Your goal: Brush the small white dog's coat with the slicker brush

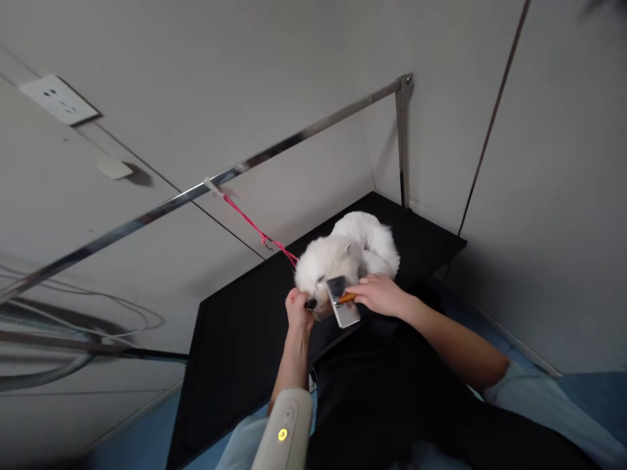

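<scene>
while left hand (pixel 298 308) seemingly hides the muzzle, dog (pixel 347 254) lies.

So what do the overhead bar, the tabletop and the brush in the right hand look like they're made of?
The long overhead bar looks like polished metal: silvery, with bright reflections. The black tabletop seems a matte rubber or plastic mat, dull with no glare, though I can't be sure. The rectangular brush in the right hand has a shiny grey head, likely metal, and an orange handle of unclear material.
</scene>
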### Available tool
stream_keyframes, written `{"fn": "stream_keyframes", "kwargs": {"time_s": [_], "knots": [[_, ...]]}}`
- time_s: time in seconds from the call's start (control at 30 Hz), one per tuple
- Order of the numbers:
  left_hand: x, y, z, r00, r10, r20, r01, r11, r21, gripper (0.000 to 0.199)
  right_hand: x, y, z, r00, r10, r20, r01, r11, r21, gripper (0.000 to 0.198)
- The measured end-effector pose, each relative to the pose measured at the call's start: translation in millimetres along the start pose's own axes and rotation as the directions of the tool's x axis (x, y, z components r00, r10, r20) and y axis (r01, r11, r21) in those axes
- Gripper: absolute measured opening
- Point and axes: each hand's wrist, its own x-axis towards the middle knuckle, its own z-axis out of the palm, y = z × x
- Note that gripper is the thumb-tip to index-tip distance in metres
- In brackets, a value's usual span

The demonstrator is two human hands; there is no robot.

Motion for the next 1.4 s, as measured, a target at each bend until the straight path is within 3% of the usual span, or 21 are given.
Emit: {"fn": "stream_keyframes", "kwargs": {"time_s": [0.1, 0.27, 0.4, 0.47, 0.53, 0.6, 0.63, 0.77, 0.87, 0.93, 1.0, 1.07, 1.13, 1.23, 1.3, 1.37, 1.4], "knots": [[-1, 3, -1, 1.0, -0.005, -0.01, 0.005, 1.0, 0.0, 0.034, -1, 10, 2, 0.986, 0.165, -0.027, -0.167, 0.983, -0.072, 0.022], [8, 26, 1, 0.998, 0.058, -0.022, -0.058, 0.998, 0.003, 0.035, 17, 14, 1, 0.994, -0.003, -0.109, 0.004, 1.0, 0.002, 0.035], [14, 54, -6, 0.977, 0.19, -0.093, -0.191, 0.982, 0.001, 0.041, 29, 22, -9, 0.965, 0.193, -0.177, -0.201, 0.979, -0.027, 0.031], [11, 62, -13, 0.971, 0.201, -0.127, -0.202, 0.979, 0.003, 0.04, 36, 16, -13, 0.956, 0.127, -0.264, -0.13, 0.992, 0.008, 0.032], [5, 66, -20, 0.969, 0.19, -0.155, -0.192, 0.981, 0.005, 0.038, 47, 7, -16, 0.955, -0.044, -0.295, 0.06, 0.997, 0.045, 0.034], [-2, 67, -28, 0.969, 0.17, -0.181, -0.174, 0.985, -0.005, 0.036, 59, 2, -16, 0.955, -0.148, -0.256, 0.168, 0.984, 0.057, 0.033], [-6, 67, -32, 0.969, 0.155, -0.192, -0.16, 0.987, -0.012, 0.035, 64, 3, -16, 0.963, -0.136, -0.231, 0.15, 0.988, 0.042, 0.031], [-20, 62, -47, 0.968, 0.085, -0.236, -0.089, 0.996, -0.008, 0.031, 75, 13, -17, 0.974, 0.066, -0.219, -0.077, 0.996, -0.044, 0.026], [-27, 53, -54, 0.97, 0.052, -0.238, -0.053, 0.999, 0.002, 0.03, 80, 7, -14, 0.974, -0.117, -0.195, 0.124, 0.992, 0.024, 0.032], [-30, 44, -57, 0.974, 0.031, -0.224, -0.031, 1.0, 0.001, 0.029, 84, 2, -9, 0.969, -0.218, -0.112, 0.223, 0.974, 0.033, 0.032], [-32, 37, -60, 0.976, 0.006, -0.218, -0.006, 1.0, 0.003, 0.028, 88, 2, -4, 0.987, -0.156, -0.044, 0.156, 0.988, -0.017, 0.025], [-32, 31, -64, 0.974, -0.009, -0.226, 0.011, 1.0, 0.006, 0.028, 90, 6, 2, 0.996, -0.072, -0.052, 0.069, 0.996, -0.062, 0.021], [-31, 29, -67, 0.972, -0.015, -0.234, 0.019, 1.0, 0.012, 0.032, 89, 9, 7, 0.991, -0.114, -0.068, 0.111, 0.993, -0.043, 0.023], [-30, 28, -72, 0.968, -0.02, -0.25, 0.024, 1.0, 0.01, 0.035, 88, 10, 15, 0.971, -0.24, 0.0, 0.24, 0.971, 0.013, 0.029], [-30, 28, -75, 0.965, -0.019, -0.26, 0.022, 1.0, 0.01, 0.034, 89, 13, 18, 0.988, -0.153, 0.034, 0.154, 0.988, -0.032, 0.025], [-30, 28, -80, 0.964, -0.017, -0.266, 0.022, 1.0, 0.015, 0.032, 90, 15, 20, 1.0, -0.02, -0.004, 0.02, 0.996, -0.088, 0.023], [-30, 28, -82, 0.963, -0.019, -0.268, 0.024, 1.0, 0.018, 0.032, 90, 14, 20, 0.999, -0.01, -0.031, 0.007, 0.996, -0.088, 0.023]]}}
